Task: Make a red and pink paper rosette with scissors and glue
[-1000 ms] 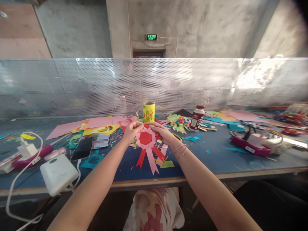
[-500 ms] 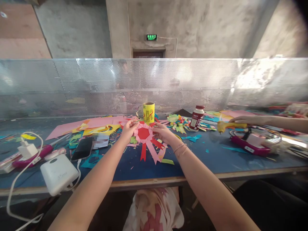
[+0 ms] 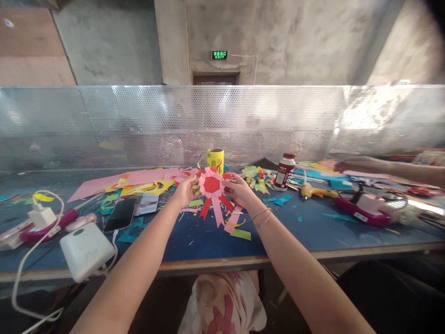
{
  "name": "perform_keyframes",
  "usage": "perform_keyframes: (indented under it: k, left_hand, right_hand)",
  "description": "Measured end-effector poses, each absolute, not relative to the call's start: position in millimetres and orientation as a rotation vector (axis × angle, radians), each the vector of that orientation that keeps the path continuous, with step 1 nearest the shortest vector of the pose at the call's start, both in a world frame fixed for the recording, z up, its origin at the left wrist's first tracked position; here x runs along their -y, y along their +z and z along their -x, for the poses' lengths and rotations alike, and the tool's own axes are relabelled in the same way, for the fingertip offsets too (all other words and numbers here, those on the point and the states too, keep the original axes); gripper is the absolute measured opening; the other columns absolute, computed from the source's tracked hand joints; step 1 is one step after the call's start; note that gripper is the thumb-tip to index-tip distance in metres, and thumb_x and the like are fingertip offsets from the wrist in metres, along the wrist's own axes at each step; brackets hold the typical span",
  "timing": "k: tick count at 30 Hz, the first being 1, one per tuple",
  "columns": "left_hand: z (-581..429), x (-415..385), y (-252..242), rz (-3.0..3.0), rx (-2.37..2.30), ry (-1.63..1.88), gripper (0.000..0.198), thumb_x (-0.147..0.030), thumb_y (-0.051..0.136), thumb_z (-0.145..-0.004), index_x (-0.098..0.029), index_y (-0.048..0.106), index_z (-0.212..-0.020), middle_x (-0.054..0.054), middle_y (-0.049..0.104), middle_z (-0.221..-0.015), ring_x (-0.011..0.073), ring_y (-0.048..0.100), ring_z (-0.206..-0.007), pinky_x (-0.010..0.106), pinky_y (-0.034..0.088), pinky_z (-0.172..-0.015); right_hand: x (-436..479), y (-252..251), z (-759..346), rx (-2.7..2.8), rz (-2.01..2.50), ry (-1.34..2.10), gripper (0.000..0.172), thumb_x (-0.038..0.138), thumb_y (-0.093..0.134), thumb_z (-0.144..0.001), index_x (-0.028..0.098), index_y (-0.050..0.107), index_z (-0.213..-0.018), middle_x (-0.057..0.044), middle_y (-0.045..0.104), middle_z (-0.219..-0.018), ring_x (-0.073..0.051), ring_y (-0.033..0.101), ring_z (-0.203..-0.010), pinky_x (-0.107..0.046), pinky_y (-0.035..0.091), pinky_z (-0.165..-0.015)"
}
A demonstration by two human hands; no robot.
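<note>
A pink and red paper rosette (image 3: 211, 185) with hanging ribbon tails is held up above the blue table (image 3: 208, 239). My left hand (image 3: 187, 189) pinches its left edge and my right hand (image 3: 235, 188) pinches its right edge, so both are closed on it. Just behind the rosette stands a yellow cup (image 3: 216, 160). Paper scraps lie on the table under the tails.
A phone (image 3: 117, 215), a white power bank (image 3: 86, 251) and a charger with cable (image 3: 41, 217) lie at the left. A red-capped bottle (image 3: 285, 171), a yellow glue gun (image 3: 314, 191) and a pink device (image 3: 361, 208) are at the right, where another person's hand (image 3: 358, 164) reaches. A perforated metal screen (image 3: 139, 125) backs the table.
Both my hands have lifted the rosette off the table and tipped it upright. The other person's hand set the glue gun down and pulled back.
</note>
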State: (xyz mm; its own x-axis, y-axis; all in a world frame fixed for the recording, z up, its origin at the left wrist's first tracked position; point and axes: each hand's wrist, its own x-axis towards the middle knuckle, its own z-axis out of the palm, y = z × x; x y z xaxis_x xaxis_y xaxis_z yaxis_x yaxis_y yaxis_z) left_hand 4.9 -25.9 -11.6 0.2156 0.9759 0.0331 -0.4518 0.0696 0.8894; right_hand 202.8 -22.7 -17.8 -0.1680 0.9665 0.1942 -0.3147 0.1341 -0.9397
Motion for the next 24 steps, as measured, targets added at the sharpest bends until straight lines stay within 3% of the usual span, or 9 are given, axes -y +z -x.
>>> perform_keyframes:
  k: [4, 8, 12, 19, 22, 24]
  left_hand:
    - [-0.3, 22.9, -9.9, -0.981, -0.734, 1.266, 0.036, -0.028, 0.048, -0.074, -0.021, 0.058, -0.108, 0.003, 0.064, -0.079, 0.014, 0.06, -0.059, 0.031, 0.05, -0.06]
    - [16.9, 9.8, -10.1, -0.864, -0.957, 1.772, 0.027, -0.024, 0.04, -0.075, -0.018, 0.059, -0.093, 0.003, 0.065, -0.08, 0.0119, 0.061, -0.068, 0.024, 0.048, -0.066]
    - [41.4, -8.6, -18.4, -0.804, -1.261, 2.071, 0.026, -0.017, 0.039, -0.071, -0.018, 0.059, -0.088, 0.003, 0.064, -0.081, 0.011, 0.06, -0.075, 0.021, 0.045, -0.068]
    - [58.6, -26.1, -47.5, -1.203, -1.809, 1.654, 0.019, -0.01, 0.054, -0.063, -0.02, 0.06, -0.078, 0.008, 0.065, -0.091, 0.0262, 0.056, -0.102, 0.031, 0.04, -0.08]
    - [56.4, -25.0, -57.2, -1.489, -1.883, 1.359, 0.027, -0.007, 0.06, -0.055, -0.02, 0.062, -0.079, 0.013, 0.064, -0.098, 0.0321, 0.05, -0.112, 0.036, 0.037, -0.088]
    - [52.7, -23.2, -60.9, -1.764, -1.927, 1.047, 0.024, -0.011, 0.061, -0.058, -0.02, 0.064, -0.08, 0.014, 0.064, -0.102, 0.0315, 0.051, -0.112, 0.036, 0.036, -0.091]
  right_hand:
    - [22.1, -14.5, -203.9, 1.065, 0.772, 1.378, 0.029, 0.02, 0.072, -0.058, 0.022, 0.052, -0.08, 0.005, 0.058, -0.066, -0.007, 0.054, -0.055, -0.02, 0.049, -0.053]
    - [19.8, -7.2, -212.6, 0.83, 0.697, 1.405, 0.02, 0.013, 0.06, -0.065, 0.021, 0.055, -0.083, 0.002, 0.06, -0.064, -0.009, 0.056, -0.053, -0.019, 0.049, -0.048]
    - [16.9, -4.8, -219.4, 0.794, 0.625, 1.5, 0.012, 0.015, 0.055, -0.069, 0.018, 0.056, -0.081, -0.001, 0.062, -0.068, -0.01, 0.06, -0.059, -0.019, 0.052, -0.056]
    - [14.1, -29.2, -198.9, 1.304, 1.063, 1.276, 0.025, 0.011, 0.062, -0.062, 0.021, 0.05, -0.081, 0.005, 0.056, -0.061, -0.01, 0.055, -0.05, -0.025, 0.05, -0.052]
    - [9.6, -36.2, -202.0, 1.652, 1.316, 0.847, 0.024, 0.016, 0.066, -0.06, 0.02, 0.055, -0.08, 0.002, 0.057, -0.062, -0.014, 0.057, -0.056, -0.028, 0.047, -0.058]
    - [6.2, -35.7, -211.2, 1.73, 1.441, 0.532, 0.025, 0.02, 0.066, -0.063, 0.019, 0.058, -0.086, -0.002, 0.061, -0.07, -0.018, 0.06, -0.069, -0.029, 0.046, -0.066]
